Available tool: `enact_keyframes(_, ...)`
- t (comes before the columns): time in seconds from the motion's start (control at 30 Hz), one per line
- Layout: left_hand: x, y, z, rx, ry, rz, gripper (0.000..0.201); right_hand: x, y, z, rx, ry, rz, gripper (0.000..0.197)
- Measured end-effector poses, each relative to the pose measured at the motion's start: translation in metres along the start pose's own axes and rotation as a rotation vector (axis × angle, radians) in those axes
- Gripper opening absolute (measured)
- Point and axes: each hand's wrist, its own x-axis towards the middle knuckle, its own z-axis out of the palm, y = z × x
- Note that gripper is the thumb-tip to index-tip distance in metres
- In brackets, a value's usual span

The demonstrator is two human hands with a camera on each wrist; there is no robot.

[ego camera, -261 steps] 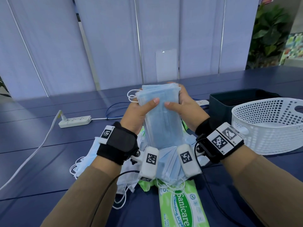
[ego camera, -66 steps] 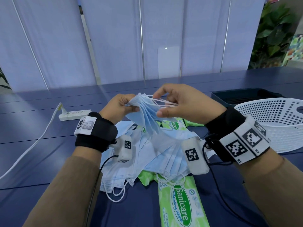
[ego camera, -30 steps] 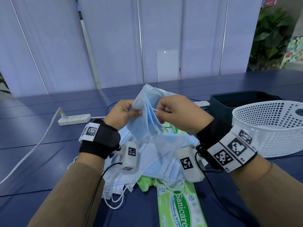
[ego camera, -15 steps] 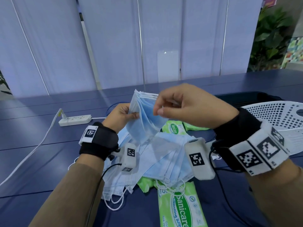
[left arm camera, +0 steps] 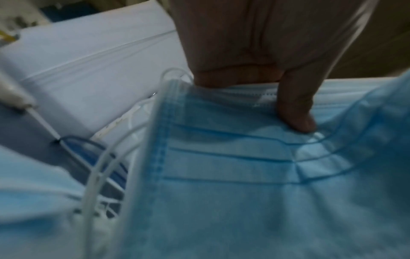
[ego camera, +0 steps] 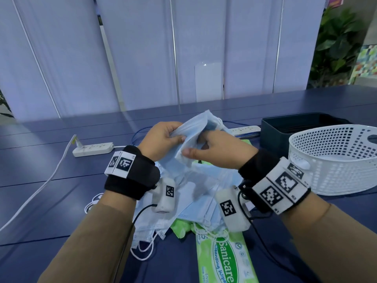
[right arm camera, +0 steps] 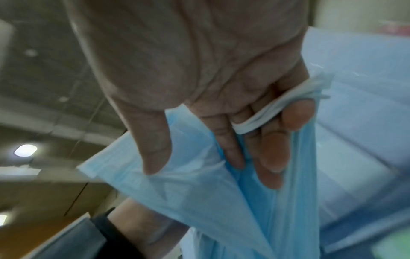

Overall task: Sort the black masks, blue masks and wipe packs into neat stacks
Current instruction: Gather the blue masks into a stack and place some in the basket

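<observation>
I hold a bunch of blue masks up over the table with both hands. My left hand pinches its left edge, the thumb lying on the pleats. My right hand grips the right side, with fingers tucked between the masks and white ear loops across them. Below lies a loose heap of blue masks on the dark blue table. A green wipe pack pokes out from under the heap at the front; another green pack shows beside it. No black mask is visible.
A white perforated basket stands at the right, with a dark bin behind it. A white power strip and its cable lie at the left; a second strip sits behind the hands. Blinds close off the table's far edge.
My right hand has dropped from above the bunch to its right side and now grips it with fingers among the masks. The bunch has tilted. The left hand has kept its hold.
</observation>
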Motion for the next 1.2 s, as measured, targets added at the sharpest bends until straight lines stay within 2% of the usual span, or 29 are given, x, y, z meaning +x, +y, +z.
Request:
enact_keyframes(0.1, 0.0, 0.0, -0.002, 0.098, 0.021, -0.007, 0.012, 0.006, 0.008, 0.005, 0.471, -0.06, 0.052, 0.016)
enact_keyframes(0.3, 0.0, 0.006, 0.001, 0.178, -0.022, 0.014, 0.015, 0.018, 0.019, 0.017, 0.738, 0.132, 0.124, 0.019)
enact_keyframes(0.4, -0.001, 0.006, 0.0, 0.206, -0.025, -0.012, 0.016, 0.019, 0.018, 0.01, 0.864, 0.212, 0.117, 0.011)
enact_keyframes(0.5, -0.004, -0.002, -0.008, 0.189, -0.026, -0.058, 0.017, 0.019, 0.021, -0.01, 1.211, 0.37, 0.095, 0.024)
enact_keyframes(0.57, -0.006, -0.007, -0.011, 0.142, -0.015, -0.086, 0.02, 0.014, 0.023, -0.028, 1.482, 0.356, 0.063, 0.025)
enact_keyframes(0.63, -0.007, -0.009, -0.013, 0.078, -0.009, -0.103, 0.018, 0.007, 0.025, -0.041, 1.676, 0.264, 0.035, 0.022)
enact_keyframes(0.67, -0.007, -0.009, -0.012, 0.043, -0.01, -0.107, 0.017, 0.005, 0.024, -0.044, 1.674, 0.22, 0.013, 0.021)
enact_keyframes(0.73, -0.007, -0.008, -0.011, -0.048, -0.015, -0.121, 0.015, 0.002, 0.022, -0.047, 1.418, 0.206, -0.045, 0.016)
enact_keyframes(0.83, -0.009, -0.011, -0.013, -0.239, 0.005, -0.151, 0.019, -0.007, 0.015, -0.046, 0.583, 0.222, -0.152, 0.015)
enact_keyframes(0.9, -0.009, -0.014, -0.015, -0.31, 0.01, -0.154, 0.018, -0.013, 0.009, -0.046, 0.187, 0.141, -0.171, 0.015)
enact_keyframes(1.0, -0.01, -0.011, -0.014, -0.348, -0.005, -0.149, 0.018, -0.018, 0.004, -0.043, 0.074, 0.042, -0.145, 0.013)
enact_keyframes(1.1, -0.011, -0.006, -0.013, -0.343, -0.005, -0.158, 0.02, -0.012, 0.003, -0.034, -0.059, 0.108, -0.101, 0.025)
enact_keyframes(1.13, -0.011, -0.003, -0.013, -0.315, -0.003, -0.16, 0.024, -0.007, 0.004, -0.03, -0.031, 0.12, -0.073, 0.032)
enact_keyframes(1.2, -0.009, 0.004, -0.012, -0.177, -0.015, -0.138, 0.028, 0.0, 0.008, -0.025, 0.182, 0.111, 0.032, 0.05)
